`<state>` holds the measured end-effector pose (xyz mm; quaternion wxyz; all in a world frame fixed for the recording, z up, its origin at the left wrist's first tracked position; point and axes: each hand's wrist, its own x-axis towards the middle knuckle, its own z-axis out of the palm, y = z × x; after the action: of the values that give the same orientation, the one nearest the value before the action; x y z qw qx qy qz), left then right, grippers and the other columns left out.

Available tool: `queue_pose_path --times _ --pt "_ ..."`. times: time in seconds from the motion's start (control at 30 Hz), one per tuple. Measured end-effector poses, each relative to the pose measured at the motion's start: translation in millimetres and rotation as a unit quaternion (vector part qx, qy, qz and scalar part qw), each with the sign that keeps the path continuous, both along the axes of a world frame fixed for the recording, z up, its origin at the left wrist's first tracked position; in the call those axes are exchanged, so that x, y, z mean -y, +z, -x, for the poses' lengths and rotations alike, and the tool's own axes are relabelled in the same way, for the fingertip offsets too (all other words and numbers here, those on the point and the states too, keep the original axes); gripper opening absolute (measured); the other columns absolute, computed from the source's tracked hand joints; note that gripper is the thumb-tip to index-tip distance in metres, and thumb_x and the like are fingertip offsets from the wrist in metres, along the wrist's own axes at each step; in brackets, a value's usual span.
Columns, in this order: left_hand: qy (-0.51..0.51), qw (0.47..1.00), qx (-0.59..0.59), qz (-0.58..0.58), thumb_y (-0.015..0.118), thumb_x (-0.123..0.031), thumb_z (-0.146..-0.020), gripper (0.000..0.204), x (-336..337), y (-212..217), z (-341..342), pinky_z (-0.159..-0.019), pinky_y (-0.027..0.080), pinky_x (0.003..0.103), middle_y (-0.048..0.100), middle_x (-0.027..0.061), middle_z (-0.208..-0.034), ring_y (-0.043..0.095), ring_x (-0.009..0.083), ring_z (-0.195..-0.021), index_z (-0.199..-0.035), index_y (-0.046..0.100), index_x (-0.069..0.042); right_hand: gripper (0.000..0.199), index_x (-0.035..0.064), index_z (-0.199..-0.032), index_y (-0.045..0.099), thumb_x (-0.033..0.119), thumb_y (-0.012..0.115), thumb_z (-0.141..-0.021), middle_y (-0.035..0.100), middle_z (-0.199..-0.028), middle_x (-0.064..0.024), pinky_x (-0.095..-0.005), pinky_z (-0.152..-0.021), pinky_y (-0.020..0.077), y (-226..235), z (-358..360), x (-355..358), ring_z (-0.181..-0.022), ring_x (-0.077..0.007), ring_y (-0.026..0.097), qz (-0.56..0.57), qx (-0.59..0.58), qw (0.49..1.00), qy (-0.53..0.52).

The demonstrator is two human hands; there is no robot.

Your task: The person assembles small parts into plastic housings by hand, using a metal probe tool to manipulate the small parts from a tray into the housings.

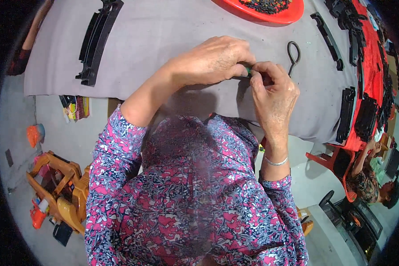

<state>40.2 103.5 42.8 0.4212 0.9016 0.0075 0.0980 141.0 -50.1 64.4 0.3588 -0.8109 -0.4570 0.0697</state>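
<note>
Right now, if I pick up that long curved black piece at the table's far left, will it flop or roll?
The curved black piece looks like ribbed moulded plastic, so probably stiff and light. It lies flat on the grey cloth, so rolling seems unlikely. Its length may make it tip if gripped at one end.

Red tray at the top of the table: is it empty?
No, the red tray holds a heap of small dark pieces, lying beyond the left hand and right hand.

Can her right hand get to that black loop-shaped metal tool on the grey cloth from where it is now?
Probably yes. The loop-shaped tool lies just beyond the right hand on bare grey cloth, nothing between. But that hand is pinching a small green-and-black part with the left hand.
</note>
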Motion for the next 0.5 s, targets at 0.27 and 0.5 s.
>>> queue_pose_path --times 0.27,0.5 --pt "0.040 0.997 0.034 -0.052 0.062 -0.015 -0.086 0.024 5.8 -7.7 0.9 -0.075 0.045 0.044 0.055 0.0134 -0.087 0.057 0.0344 -0.086 -0.106 0.066 -0.002 0.012 0.0030 -0.090 0.067 0.002 0.064 -0.079 0.065 -0.079 -0.0137 -0.0369 -0.063 0.0503 3.1 0.7 1.1 -0.069 -0.0284 0.064 -0.011 -0.015 1.000 0.005" --pt "0.065 0.997 0.026 -0.042 0.062 -0.013 -0.085 0.019 10.3 -8.8 2.3 -0.073 0.045 0.044 0.055 0.0134 -0.084 0.057 0.0348 -0.083 -0.100 0.067 -0.002 0.012 0.0008 -0.091 0.068 0.002 0.064 -0.080 0.068 -0.083 -0.0144 -0.0345 -0.065 0.0521 8.0 -2.5 7.2 -0.071 -0.0261 0.067 -0.002 -0.039 0.999 -0.001"
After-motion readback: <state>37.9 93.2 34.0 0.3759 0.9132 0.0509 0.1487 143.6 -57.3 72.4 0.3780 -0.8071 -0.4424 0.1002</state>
